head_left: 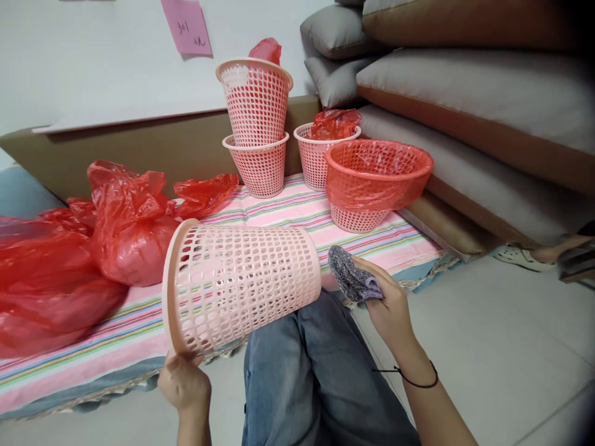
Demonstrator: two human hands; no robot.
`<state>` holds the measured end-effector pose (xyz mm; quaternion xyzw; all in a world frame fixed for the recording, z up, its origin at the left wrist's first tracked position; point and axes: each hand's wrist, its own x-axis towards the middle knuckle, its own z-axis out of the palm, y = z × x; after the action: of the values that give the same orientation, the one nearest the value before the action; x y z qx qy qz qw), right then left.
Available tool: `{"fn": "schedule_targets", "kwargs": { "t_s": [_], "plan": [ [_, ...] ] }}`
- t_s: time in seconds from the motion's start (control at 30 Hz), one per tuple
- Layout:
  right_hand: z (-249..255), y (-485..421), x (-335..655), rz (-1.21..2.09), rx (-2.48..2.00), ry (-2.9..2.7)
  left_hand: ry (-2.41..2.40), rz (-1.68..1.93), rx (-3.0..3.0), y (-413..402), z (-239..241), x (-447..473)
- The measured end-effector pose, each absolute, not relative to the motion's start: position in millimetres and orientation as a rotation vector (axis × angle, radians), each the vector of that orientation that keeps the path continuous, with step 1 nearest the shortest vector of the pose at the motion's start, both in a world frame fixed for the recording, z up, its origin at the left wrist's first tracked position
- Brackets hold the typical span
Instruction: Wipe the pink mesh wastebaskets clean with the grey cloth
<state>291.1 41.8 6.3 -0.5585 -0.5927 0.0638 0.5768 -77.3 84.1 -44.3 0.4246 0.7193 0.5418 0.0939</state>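
Observation:
A pale pink perforated plastic wastebasket (251, 279) lies on its side in the air above my knees, its mouth facing left and its base to the right. My left hand (185, 381) grips the lower part of its rim; some of those fingers are hidden behind the rim. In my right hand (393, 306) is a folded grey cleaning cloth (352, 275), pinched between thumb and fingers. The cloth is just right of the basket's base, with a small gap between them.
Red plastic bags (134, 229) lie bunched at left on the striped cloth (297, 214). Behind stand two stacked pink baskets (255, 105), another pink basket (313, 155) with red plastic, and a red-lined basket (379, 179). Large grey cushions (465, 93) are piled at right.

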Motion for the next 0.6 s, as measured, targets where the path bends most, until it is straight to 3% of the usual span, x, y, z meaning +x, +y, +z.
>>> {"fn": "schedule_targets", "kwargs": {
  "t_s": [0.3,0.6],
  "plan": [
    [26,82,264,0.066,-1.286,-1.506,2.251,1.545,1.260,94,0,-88],
    [-4,63,256,-0.017,-1.276,-1.557,2.163,1.505,1.312,104,20,-66]
  ]
}}
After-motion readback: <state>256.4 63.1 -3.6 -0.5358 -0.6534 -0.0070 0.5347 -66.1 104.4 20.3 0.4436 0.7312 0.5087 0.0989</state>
